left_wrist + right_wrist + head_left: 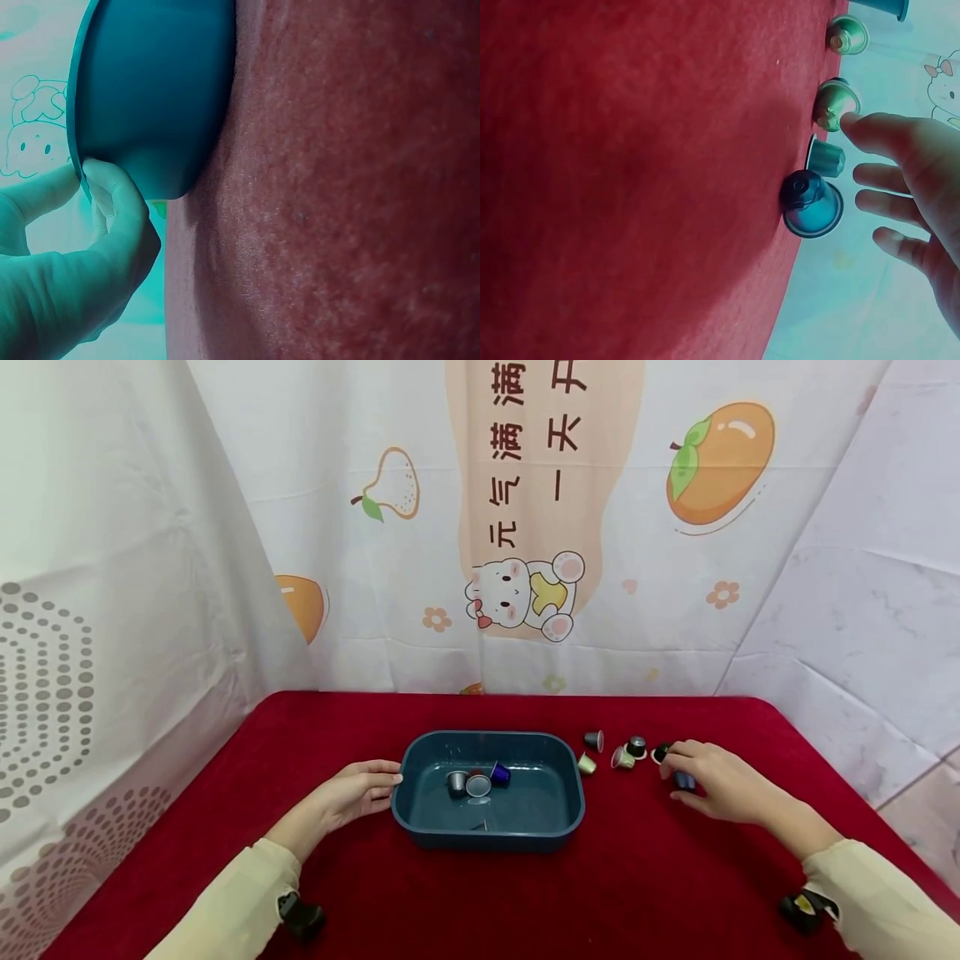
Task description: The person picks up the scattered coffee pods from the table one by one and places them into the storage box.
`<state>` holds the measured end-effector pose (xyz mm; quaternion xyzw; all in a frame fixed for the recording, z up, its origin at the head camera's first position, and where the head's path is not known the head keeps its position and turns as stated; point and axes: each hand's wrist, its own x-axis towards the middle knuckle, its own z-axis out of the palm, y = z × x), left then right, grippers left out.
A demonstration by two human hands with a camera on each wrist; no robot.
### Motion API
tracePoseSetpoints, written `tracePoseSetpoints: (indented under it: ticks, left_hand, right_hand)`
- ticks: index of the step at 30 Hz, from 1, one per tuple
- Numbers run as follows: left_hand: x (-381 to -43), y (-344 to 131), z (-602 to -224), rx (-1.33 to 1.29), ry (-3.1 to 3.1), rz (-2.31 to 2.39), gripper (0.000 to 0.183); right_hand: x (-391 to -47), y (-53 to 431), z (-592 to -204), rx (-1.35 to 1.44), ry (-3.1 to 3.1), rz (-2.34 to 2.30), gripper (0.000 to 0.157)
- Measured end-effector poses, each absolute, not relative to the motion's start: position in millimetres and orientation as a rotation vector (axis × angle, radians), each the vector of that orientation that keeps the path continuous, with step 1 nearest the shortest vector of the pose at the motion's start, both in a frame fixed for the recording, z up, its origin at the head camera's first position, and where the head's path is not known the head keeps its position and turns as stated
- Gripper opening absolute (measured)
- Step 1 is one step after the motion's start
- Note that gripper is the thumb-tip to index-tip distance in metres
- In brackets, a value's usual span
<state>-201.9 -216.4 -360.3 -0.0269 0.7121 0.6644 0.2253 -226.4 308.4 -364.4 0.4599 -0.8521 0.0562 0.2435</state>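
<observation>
Blue coffee capsule (pixel 683 781): on the red cloth (pixel 480 902), 9 o'clock of the right hand (pixel 718 783), just off its fingertips; well apart from the left hand (pixel 358 793), at that hand's 3 o'clock (12 = far side).
Right hand: fingers loosely bent and spread, not gripping; forearm in from 4 o'clock.
Left hand: thumb and fingers pinch the rim of the blue tray (pixel 562 837) at the tray's 9 o'clock; forearm in from 8 o'clock. Hands well apart, tray between.
Black capsule (pixel 662 753): at the right hand's 10 o'clock, near the fingertips.
Other loose capsules: dark one with silver top (pixel 637 746), two pale green capsules (pixel 587 764), dark grey capsule (pixel 593 741); all between tray and right hand, tray's 2 to 3 o'clock.
In tray: grey capsule (pixel 457 783), silver-lidded capsule (pixel 478 786), purple-blue capsule (pixel 500 773), grouped together.
Wrists: cream sleeves (pixel 240 893), black wrist devices (pixel 302 918).
Writing: backdrop (pixel 420 410) at 12 o'clock, "元气满满" running bottom to top, "一天" beside it, next character cut off. Capsule markings too small to read.
Prints: white cartoon animal (pixel 525 593), orange fruit (pixel 720 464).
</observation>
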Motion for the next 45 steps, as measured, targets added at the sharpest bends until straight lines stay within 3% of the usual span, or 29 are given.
tracePoseSetpoints:
  ticks: [45]
  left_hand:
    - [-200.9,-217.4,-363.7,-0.056,2.013,1.816,0.05]
  right_hand:
    - [-235.4,318.0,-377.8,1.217,-2.363,0.115,0.04]
